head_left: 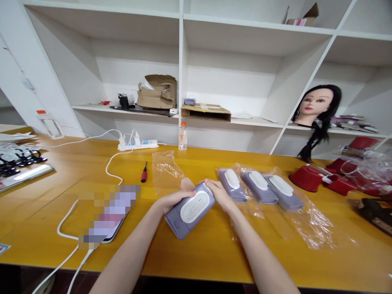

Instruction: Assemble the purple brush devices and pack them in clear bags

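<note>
Both of my hands hold a grey-purple, box-shaped item with a white oval panel, tilted above the table. My left hand grips its upper left edge, while my right hand closes round the upper right end. Small print shows on the white panel; the underside is hidden. To the right lie three similar grey-purple items, a near one, a middle one and a far right one, each on or in clear plastic wrap. A flat clear plastic bag lies just beyond my left hand.
A phone with a blurred screen and white cables lies left, with a red screwdriver beyond it. A power strip and a bottle stand at the back. Red items sit right, below a mannequin head on the shelf.
</note>
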`<state>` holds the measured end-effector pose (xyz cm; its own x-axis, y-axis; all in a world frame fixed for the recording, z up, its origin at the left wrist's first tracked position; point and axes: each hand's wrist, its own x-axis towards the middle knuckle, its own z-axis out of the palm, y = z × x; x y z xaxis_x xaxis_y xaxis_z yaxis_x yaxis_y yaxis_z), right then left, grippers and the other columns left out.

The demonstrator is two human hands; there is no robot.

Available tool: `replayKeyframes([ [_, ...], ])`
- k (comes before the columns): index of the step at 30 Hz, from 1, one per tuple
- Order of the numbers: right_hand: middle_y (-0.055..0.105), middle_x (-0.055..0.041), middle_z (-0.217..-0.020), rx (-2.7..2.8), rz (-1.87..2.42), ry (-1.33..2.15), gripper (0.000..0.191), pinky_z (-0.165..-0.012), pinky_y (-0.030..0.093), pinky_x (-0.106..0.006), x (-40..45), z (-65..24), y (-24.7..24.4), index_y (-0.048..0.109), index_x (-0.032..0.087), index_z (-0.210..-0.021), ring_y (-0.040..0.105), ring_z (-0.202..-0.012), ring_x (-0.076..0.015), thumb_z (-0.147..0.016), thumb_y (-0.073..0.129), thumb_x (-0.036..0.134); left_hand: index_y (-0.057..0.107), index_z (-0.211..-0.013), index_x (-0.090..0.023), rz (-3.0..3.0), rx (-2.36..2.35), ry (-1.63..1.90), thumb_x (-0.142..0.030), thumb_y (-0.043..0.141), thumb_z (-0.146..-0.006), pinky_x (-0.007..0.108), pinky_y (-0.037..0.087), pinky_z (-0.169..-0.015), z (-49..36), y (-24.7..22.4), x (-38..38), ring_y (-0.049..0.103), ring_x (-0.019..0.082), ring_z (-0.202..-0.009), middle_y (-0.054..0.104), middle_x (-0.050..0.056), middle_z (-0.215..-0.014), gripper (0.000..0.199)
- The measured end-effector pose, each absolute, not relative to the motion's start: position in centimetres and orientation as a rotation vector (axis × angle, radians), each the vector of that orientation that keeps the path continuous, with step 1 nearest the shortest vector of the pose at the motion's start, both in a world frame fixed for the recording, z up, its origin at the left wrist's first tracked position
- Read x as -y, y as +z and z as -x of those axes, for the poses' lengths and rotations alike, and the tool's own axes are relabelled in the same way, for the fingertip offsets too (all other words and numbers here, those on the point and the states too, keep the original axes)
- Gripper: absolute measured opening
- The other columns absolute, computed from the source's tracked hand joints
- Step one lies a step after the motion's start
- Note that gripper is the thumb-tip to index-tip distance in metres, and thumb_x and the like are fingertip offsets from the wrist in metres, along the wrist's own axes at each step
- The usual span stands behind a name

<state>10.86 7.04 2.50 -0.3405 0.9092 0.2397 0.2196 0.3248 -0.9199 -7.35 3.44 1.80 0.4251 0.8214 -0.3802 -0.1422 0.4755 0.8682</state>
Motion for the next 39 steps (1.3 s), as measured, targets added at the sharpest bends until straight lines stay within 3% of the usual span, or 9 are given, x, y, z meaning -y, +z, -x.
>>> replayKeyframes([
  [6, 0.058, 0.0011, -0.073, 1.842, 0.962, 0.981, 0.027, -0.068, 0.037, -0.024, -6.6, -11.3, 3.1, 0.059, 0.018, -0.074, 0.050, -0.072, -0.0139, -0.080, 0.046, 0.041, 0.064, -0.081, -0.012, -0.844, -0.964, 0.654, -0.043, 0.064, -0.068, 0.025, 0.043, -0.062, 7.4, 1.5, -3.5, 0.059, 0.016, -0.063, 0.068, 0.006, -0.072, 0.034],
  [14, 0.052, 0.0033, -0.066, 2.055, 0.894, 1.038, 0.025, -0.061, 0.033, -0.021, -6.0, -11.3, 3.3, 0.055, 0.018, -0.068, 0.045, -0.065, -0.0114, -0.081, 0.046, 0.037, 0.062, -0.095, -0.018, -0.953, -0.877, 0.706, -0.049, 0.062, -0.068, 0.027, 0.041, -0.075, 5.7, 1.0, -2.9, 0.059, 0.017, -0.079, 0.067, 0.004, -0.083, 0.041],
  [18, 0.045, 0.0049, -0.057, 2.055, 0.932, 1.131, 0.029, -0.054, 0.029, -0.020, -6.3, -11.3, 3.0, 0.052, 0.017, -0.058, 0.038, -0.057, -0.0095, -0.078, 0.049, 0.038, 0.064, -0.089, -0.015, -1.001, -0.856, 0.757, -0.047, 0.060, -0.070, 0.026, 0.040, -0.068, 4.9, 0.8, -2.9, 0.058, 0.016, -0.070, 0.066, 0.004, -0.078, 0.037],
  [22, 0.045, 0.0044, -0.057, 1.957, 0.952, 1.186, 0.029, -0.052, 0.030, -0.020, -6.7, -11.2, 2.5, 0.054, 0.017, -0.061, 0.039, -0.055, -0.0091, -0.076, 0.050, 0.041, 0.064, -0.079, -0.014, -1.027, -0.861, 0.859, -0.043, 0.061, -0.070, 0.024, 0.036, -0.060, 4.9, 0.5, -3.2, 0.053, 0.013, -0.061, 0.062, 0.001, -0.069, 0.031],
  [29, 0.049, 0.0028, -0.055, 1.864, 1.003, 1.220, 0.035, -0.051, 0.032, -0.021, -6.3, -10.6, 2.6, 0.058, 0.014, -0.065, 0.043, -0.053, -0.0099, -0.077, 0.047, 0.046, 0.064, -0.078, -0.014, -1.022, -0.877, 0.885, -0.044, 0.061, -0.070, 0.024, 0.035, -0.062, 5.2, 0.7, -3.3, 0.052, 0.014, -0.064, 0.062, 0.002, -0.070, 0.031],
  [34, 0.056, 0.0020, -0.066, 1.975, 0.956, 1.150, 0.027, -0.062, 0.036, -0.022, -5.9, -10.9, 2.9, 0.059, 0.017, -0.066, 0.048, -0.066, -0.0123, -0.078, 0.050, 0.040, 0.063, -0.077, -0.014, -1.063, -0.845, 0.813, -0.043, 0.061, -0.070, 0.025, 0.036, -0.062, 5.4, 1.2, -2.9, 0.052, 0.013, -0.062, 0.062, 0.001, -0.068, 0.030],
  [39, 0.049, 0.0042, -0.061, 1.864, 0.919, 1.275, 0.026, -0.054, 0.031, -0.020, -5.9, -10.7, 3.2, 0.055, 0.017, -0.064, 0.042, -0.058, -0.0094, -0.074, 0.055, 0.041, 0.063, -0.070, -0.013, -1.032, -0.850, 0.870, -0.038, 0.062, -0.069, 0.023, 0.035, -0.055, 5.2, 1.6, -2.9, 0.049, 0.012, -0.055, 0.061, 0.000, -0.062, 0.025],
])
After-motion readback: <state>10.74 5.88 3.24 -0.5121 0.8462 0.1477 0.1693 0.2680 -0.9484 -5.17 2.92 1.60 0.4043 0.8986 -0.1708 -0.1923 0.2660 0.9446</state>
